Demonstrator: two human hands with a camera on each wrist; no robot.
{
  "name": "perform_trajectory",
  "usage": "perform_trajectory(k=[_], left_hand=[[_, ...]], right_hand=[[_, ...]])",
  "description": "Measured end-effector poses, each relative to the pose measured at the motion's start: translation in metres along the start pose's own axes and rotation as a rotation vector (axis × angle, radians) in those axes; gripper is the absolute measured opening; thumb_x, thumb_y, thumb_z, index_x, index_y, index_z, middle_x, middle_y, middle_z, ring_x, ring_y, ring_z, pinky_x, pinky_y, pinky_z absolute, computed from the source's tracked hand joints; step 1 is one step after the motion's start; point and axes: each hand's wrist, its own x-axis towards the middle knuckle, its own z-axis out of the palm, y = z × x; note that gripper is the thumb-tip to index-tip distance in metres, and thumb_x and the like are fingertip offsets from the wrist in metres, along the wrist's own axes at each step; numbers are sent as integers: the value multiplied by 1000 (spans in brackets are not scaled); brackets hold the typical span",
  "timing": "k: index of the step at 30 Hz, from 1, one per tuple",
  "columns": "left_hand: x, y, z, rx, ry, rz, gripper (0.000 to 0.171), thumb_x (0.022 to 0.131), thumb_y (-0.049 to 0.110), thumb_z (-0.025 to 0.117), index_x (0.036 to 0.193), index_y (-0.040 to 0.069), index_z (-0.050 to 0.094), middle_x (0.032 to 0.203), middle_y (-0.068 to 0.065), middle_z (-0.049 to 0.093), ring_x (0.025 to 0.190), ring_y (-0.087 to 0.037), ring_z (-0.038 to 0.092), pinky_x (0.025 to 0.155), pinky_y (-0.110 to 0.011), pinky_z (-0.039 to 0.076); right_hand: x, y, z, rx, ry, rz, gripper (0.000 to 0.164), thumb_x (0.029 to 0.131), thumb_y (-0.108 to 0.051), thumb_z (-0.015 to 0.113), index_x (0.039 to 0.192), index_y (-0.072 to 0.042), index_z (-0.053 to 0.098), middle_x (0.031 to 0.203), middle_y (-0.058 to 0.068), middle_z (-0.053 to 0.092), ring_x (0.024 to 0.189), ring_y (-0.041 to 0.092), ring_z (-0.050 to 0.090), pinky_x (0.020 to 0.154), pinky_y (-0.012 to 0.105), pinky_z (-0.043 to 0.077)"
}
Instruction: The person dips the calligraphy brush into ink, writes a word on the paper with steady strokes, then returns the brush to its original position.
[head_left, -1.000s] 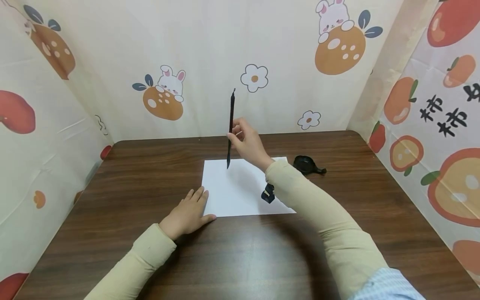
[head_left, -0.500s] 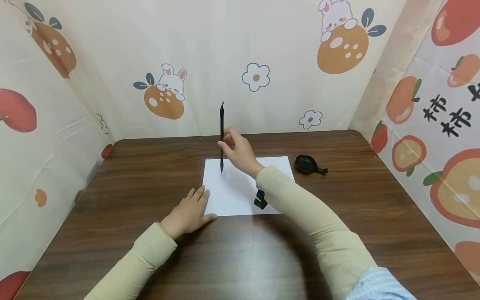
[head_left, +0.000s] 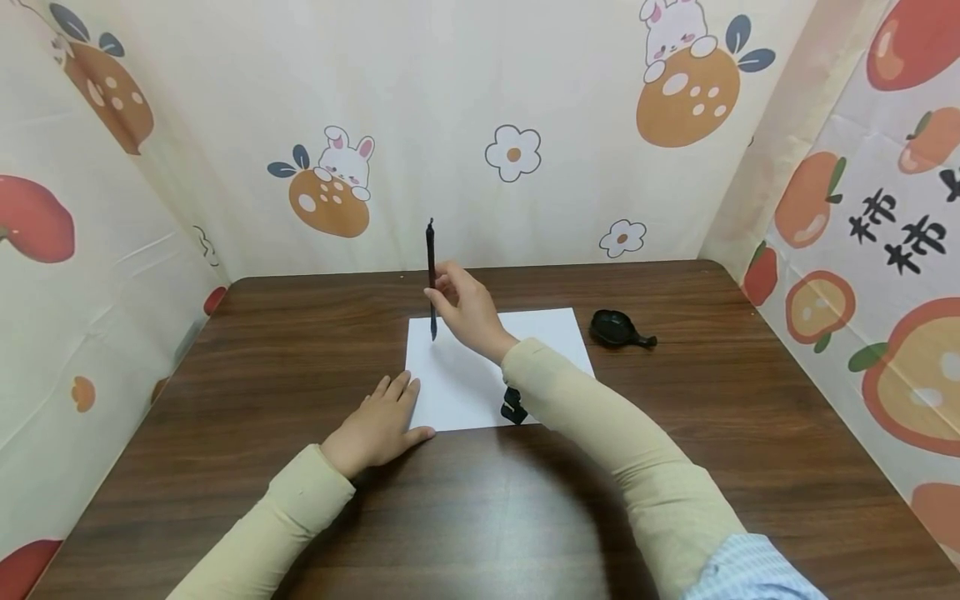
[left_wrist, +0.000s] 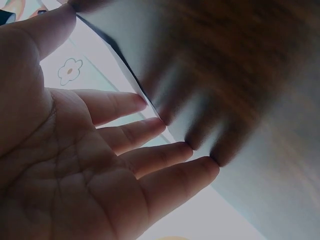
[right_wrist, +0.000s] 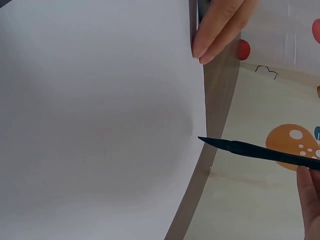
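Observation:
A black writing brush (head_left: 431, 258) stands nearly upright, tip down, in the head view. My right hand (head_left: 467, 312) pinches it by the shaft between thumb and fingers. Its dark pointed tip overlaps the upper left part of a white sheet of paper (head_left: 457, 392). In the right wrist view, the brush (right_wrist: 250, 149) points across the paper's edge, its bristles gathered to a point. My left hand (head_left: 375, 425) lies with spread fingers at the sheet's lower left edge. Seen from the left wrist, the straight fingers (left_wrist: 165, 160) meet the shiny surface at their tips.
To the right of the paper sits a small black ink dish (head_left: 612, 327) with a short handle. A black wrist camera (head_left: 513, 407) hangs under the right forearm, over the sheet. Patterned cloth (head_left: 442, 100) walls off the back and sides of the brown wooden table (head_left: 465, 517).
The right hand and brush have moved left and somewhat lower in the head view, bringing the tip toward the paper's left side. My left hand has stayed in place.

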Motion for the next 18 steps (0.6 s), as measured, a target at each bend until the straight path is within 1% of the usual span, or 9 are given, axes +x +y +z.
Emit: perform_trajectory(k=[7,12,14,18], left_hand=[[-1,0,-1,3,4,2,79,95,47,59,149,-4,33,157,-27,27,141,-53,28,104,-68,36],[0,0,-2,-3,3,0,80,95,48,59,150,-4,33,157,-27,26,142,-53,27,105,-68,36],[0,0,-1,-4,1,-1,80,95,48,59,150,-4,33,158,-27,26,142,-53,27,105,-67,35],[1,0,-1,-5,-4,-3,80,95,48,59,150,-4,33,158,-26,26,142,-53,27,106,-67,35]], right_hand=[[1,-1,2,8,8,-31,24,100,-18,58,122,-9,54,105,7,65,94,17,65,84,28,56],[0,0,6,-2,11,-47,24,100,-18,58,121,-8,54,103,7,65,89,15,63,79,25,55],[-2,0,8,-6,13,-58,23,99,-17,58,120,-7,55,103,7,65,89,15,64,79,24,55],[-4,-1,10,-7,14,-80,22,99,-15,58,119,-7,55,103,8,64,93,16,65,83,24,56]])
